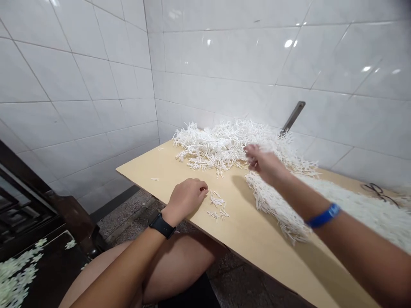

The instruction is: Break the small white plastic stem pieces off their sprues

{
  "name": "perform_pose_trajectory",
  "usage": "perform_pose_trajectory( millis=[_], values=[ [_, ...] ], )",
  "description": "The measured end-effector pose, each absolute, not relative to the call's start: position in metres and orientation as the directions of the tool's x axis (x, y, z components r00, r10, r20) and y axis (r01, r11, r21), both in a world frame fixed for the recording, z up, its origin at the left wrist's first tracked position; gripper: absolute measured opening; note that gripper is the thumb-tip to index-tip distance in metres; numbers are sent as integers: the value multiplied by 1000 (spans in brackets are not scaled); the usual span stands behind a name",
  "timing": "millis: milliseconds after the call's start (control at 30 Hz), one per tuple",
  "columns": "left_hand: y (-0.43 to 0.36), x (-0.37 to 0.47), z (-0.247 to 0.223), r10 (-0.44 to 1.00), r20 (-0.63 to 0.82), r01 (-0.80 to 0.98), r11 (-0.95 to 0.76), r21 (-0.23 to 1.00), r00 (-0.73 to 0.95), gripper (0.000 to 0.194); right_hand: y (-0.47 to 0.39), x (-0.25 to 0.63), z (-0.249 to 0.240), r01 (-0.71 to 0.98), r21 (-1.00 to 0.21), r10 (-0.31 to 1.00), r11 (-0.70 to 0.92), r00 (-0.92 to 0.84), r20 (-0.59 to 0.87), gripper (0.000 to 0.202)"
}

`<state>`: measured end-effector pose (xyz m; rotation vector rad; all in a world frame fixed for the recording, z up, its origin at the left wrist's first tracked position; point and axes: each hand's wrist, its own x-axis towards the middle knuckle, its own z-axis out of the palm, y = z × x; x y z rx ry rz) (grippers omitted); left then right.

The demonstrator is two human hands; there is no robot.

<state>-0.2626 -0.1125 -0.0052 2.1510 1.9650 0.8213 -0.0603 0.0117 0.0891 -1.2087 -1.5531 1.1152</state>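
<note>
With left hand [188,196] curled on the yellowish tabletop [257,256], just beside small white stems [217,200]; impossible to tell if gripping any. With right hand [261,161] blurred, half-curled at the large white heap [221,141]; grip also unclear. Behind, tiled walls [224,55]. On blue wristband [323,215], pale marking, unreadable.

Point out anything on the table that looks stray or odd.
A few white strands lie near the left corner of the table, apart from the big pile, so they look stray. A metal bar looks odd too: it sticks up at a slant by the pile, its lower end hidden.
</note>
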Motion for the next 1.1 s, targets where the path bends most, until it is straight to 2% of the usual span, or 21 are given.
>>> perform_pose_trajectory(
  millis=[33,100,200,333,400,467,667,800,933,1100],
  values=[
    [-113,-263,-5,944,329,859,-159,487,-12,23,-8,-61,77,79,-997,952,10,-307,-15,17],
    [-117,-259,-3,927,372,764,-208,611,-45,25,-46,-63,49,-102,-962,855,-254,-489,-174,21],
    [-127,-246,1,896,445,628,-347,697,1,29,-81,-65,14,-250,-883,818,-396,-533,-216,26],
    [-139,-229,2,867,477,603,-460,652,145,29,-91,-66,-2,-328,-882,854,-338,-502,-140,31],
    [-140,-225,-1,861,477,631,-472,616,179,35,-90,-64,-3,-322,-902,854,-286,-513,-87,33],
    [-138,-225,-3,855,487,642,-476,601,178,32,-89,-61,-6,-302,-928,848,-219,-529,-28,34],
    [-132,-228,2,900,436,468,-397,789,29,17,-87,-54,-20,-220,-975,845,21,-518,135,36],
    [-131,-230,7,911,410,413,-359,837,-39,16,-86,-56,-19,-271,-963,858,9,-493,146,35],
    [-131,-234,8,946,322,366,-294,883,-16,26,-86,-60,-20,-289,-957,850,-13,-508,141,29],
    [-132,-231,10,966,252,249,-258,933,58,28,-86,-62,-27,-253,-966,842,58,-507,184,39]
  ],
)
